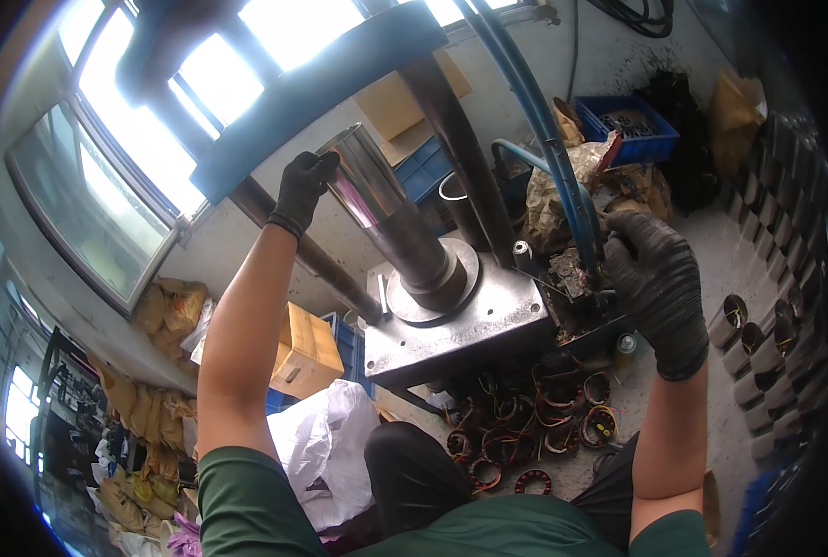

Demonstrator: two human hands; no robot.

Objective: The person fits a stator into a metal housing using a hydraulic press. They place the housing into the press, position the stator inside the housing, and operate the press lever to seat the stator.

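Observation:
A shiny metal cylinder [370,190], open at its top, stands tilted in the view on a round base plate of a press. My left hand [303,186], in a dark glove, grips the cylinder's upper rim with fingers and thumb. Its lower part is a darker, narrower column [418,249] rising from the plate. My right hand [657,288], also in a dark glove, is raised beside the blue pipes [562,176] to the right of the press. Its fingers are curled; whatever they may hold is hidden.
The press bed [460,336] lies ahead, below a blue crosshead [330,88] on dark posts. Several wired ring-shaped motor parts [525,427] lie on the floor. Stacked grey cylinders [776,251] line the right. A cardboard box [304,351] and a white bag [325,446] are at left.

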